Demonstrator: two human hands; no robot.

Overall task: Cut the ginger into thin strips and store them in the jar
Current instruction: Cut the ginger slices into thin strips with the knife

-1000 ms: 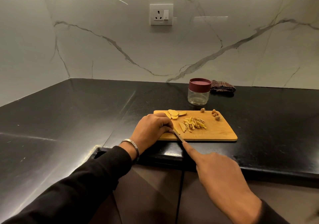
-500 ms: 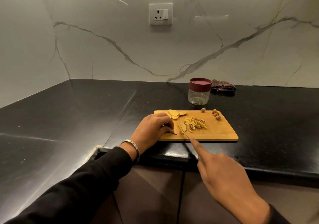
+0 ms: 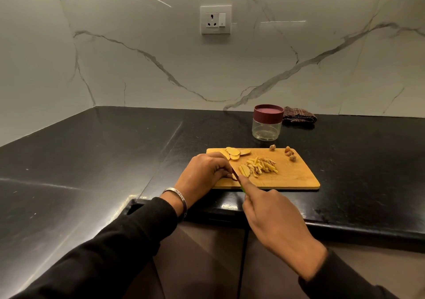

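A wooden cutting board lies near the counter's front edge. A pile of thin ginger strips sits at its middle, and flat ginger slices lie at its far left corner. My right hand grips a small knife with the forefinger stretched along it; the blade sits at the left of the pile. My left hand rests on the board's left end, its curled fingertips beside the blade; what they hold is hidden. The clear jar with a maroon lid stands closed behind the board.
Small brown ginger scraps lie at the board's far right corner. A folded checked cloth sits right of the jar against the marble wall. The black counter wraps round to the left, and a wall socket is above.
My right hand has shifted the knife right to the strip pile and back left towards my left fingertips. My left hand has stayed on the board's left end.
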